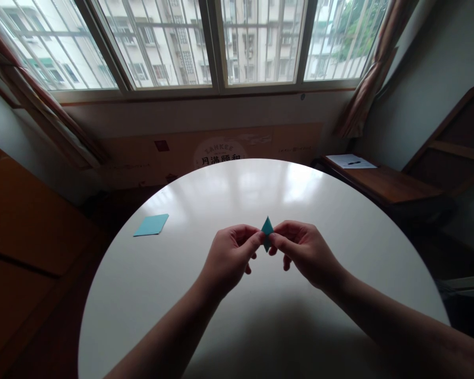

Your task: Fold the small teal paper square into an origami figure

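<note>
A small piece of folded teal paper [267, 226], shaped like a narrow diamond, is held up over the table between both hands. My left hand [233, 250] pinches its left side between thumb and forefinger. From the right, my right hand [302, 245] pinches the opposite side in the same way. The fingertips cover the middle of the paper, while its upper and lower points stick out. Off to the left, a stack or sheet of square light-blue paper [151, 225] lies flat on the white round table [161, 316], apart from both hands.
Beyond the table's far edge stands a long printed orange panel [134, 152] below the barred windows [256, 47]. A wooden chair [403, 181] at the right carries a white sheet [349, 161] with a dark pen [354, 162]. Wooden furniture [19, 237] is at the left.
</note>
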Action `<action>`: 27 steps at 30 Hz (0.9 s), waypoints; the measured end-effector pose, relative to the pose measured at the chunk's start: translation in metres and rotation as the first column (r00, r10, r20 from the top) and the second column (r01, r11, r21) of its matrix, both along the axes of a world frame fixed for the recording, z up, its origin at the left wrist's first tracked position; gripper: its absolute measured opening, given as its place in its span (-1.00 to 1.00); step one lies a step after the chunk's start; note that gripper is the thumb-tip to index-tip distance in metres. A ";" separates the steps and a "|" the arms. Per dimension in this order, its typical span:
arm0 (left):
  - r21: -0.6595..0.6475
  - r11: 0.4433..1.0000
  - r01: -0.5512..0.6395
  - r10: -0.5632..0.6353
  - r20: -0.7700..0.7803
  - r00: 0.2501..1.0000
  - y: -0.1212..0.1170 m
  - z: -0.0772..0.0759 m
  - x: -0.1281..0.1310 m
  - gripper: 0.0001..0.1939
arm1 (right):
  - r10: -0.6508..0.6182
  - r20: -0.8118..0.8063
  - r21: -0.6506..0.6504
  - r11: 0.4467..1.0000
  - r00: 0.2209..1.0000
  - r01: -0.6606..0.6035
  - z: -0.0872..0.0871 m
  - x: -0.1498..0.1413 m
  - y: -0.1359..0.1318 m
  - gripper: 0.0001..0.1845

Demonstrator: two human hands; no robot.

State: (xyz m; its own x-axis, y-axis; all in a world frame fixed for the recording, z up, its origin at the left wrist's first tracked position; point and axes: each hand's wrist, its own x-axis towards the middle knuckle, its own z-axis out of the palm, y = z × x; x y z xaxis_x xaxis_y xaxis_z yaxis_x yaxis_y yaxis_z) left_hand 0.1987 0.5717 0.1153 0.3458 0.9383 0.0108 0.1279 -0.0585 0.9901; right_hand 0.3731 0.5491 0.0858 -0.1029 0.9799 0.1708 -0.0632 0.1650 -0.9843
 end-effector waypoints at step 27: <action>0.067 0.995 -0.076 0.067 0.129 0.989 0.004 -0.010 0.000 -0.75 | -0.031 0.002 0.109 0.994 1.000 0.031 -0.005 -0.005 0.005 -0.83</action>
